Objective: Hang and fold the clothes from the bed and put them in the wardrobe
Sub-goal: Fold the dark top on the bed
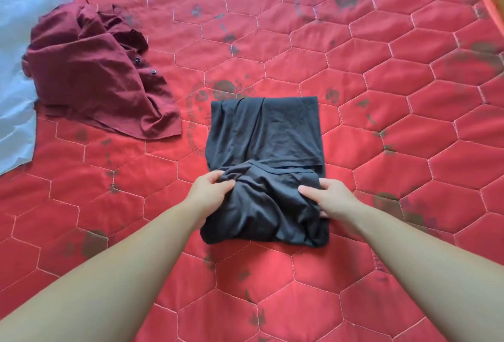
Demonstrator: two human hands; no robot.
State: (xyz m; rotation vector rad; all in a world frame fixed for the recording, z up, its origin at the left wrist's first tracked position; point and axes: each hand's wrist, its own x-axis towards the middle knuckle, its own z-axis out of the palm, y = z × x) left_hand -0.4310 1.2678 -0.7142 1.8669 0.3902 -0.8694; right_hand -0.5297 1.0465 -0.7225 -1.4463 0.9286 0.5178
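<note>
While both hands pinch its bunched near end, left hand (pixel 211 187) and right hand (pixel 331 196), the half-folded dark grey cotton T-shirt (pixel 263 137) stretches lengthwise straight away from the fingers.

The left hand (pixel 211 187) hides its fingertips in a bunch of the dark shirt (pixel 263 134). Under the right hand (pixel 328 196), the fingers vanish beneath the fold. Far left of both, the pale cloth (pixel 16 74) runs off-frame.
</note>
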